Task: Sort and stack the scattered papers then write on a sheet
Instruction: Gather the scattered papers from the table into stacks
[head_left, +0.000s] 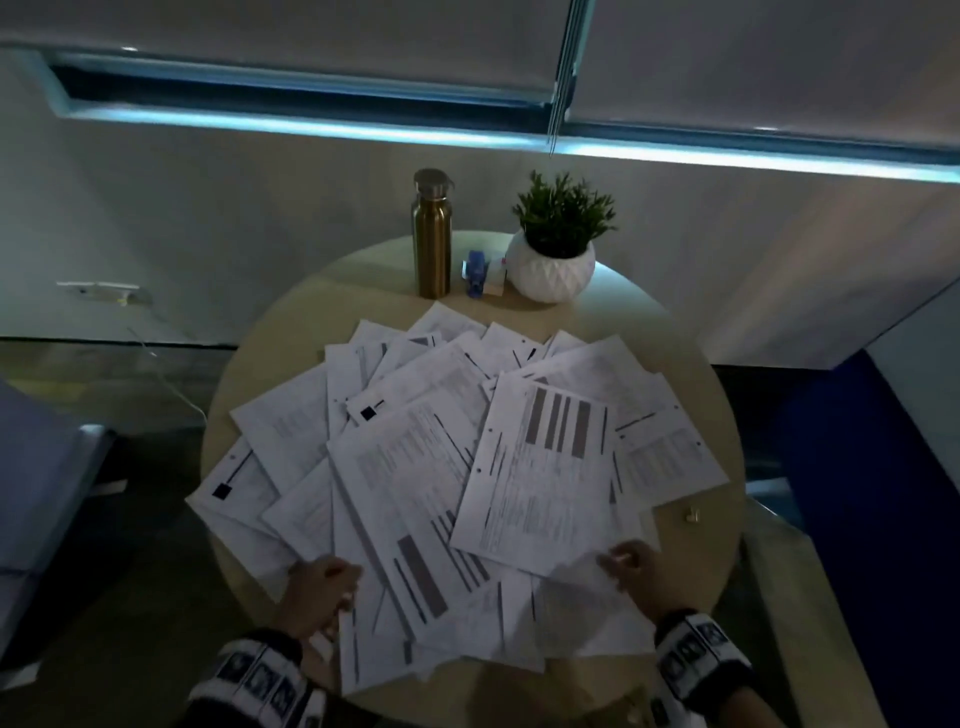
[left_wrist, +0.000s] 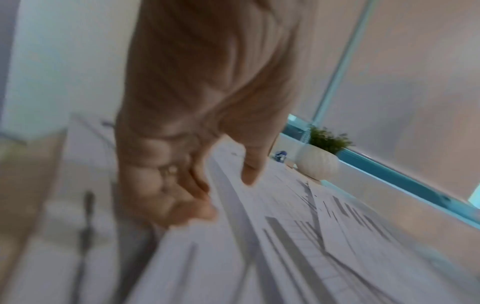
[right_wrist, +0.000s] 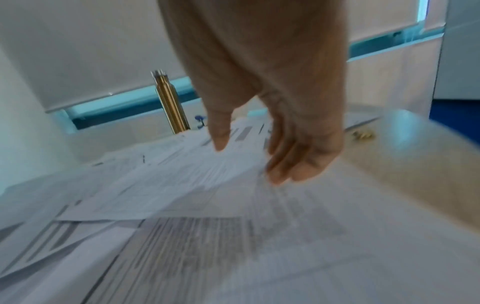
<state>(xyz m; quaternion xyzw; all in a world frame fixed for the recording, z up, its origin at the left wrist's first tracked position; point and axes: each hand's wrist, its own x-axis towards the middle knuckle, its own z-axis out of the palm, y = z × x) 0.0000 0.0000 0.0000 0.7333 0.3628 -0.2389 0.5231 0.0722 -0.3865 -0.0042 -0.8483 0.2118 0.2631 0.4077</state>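
Observation:
Several printed sheets, the scattered papers (head_left: 415, 467), lie overlapping across a round wooden table (head_left: 363, 280). My left hand (head_left: 337, 587) is at the pile's near left edge. In the left wrist view, the left hand (left_wrist: 226, 195) has curled fingers (left_wrist: 182, 197) on one side of a raised sheet edge and the thumb on the other. My right hand (head_left: 618, 564) is at the near corner of the top sheet with grey bars (head_left: 545, 467). Its thumb rests on that sheet and its fingers (right_wrist: 283, 168) lie fairly straight beside the edge. Both wrist views are blurred.
A gold bottle (head_left: 431, 234), a small blue object (head_left: 475, 273) and a potted plant in a white pot (head_left: 553, 260) stand at the table's far side. A tiny gold item (head_left: 691, 516) lies right of the pile. A blue seat (head_left: 872, 493) stands to the right.

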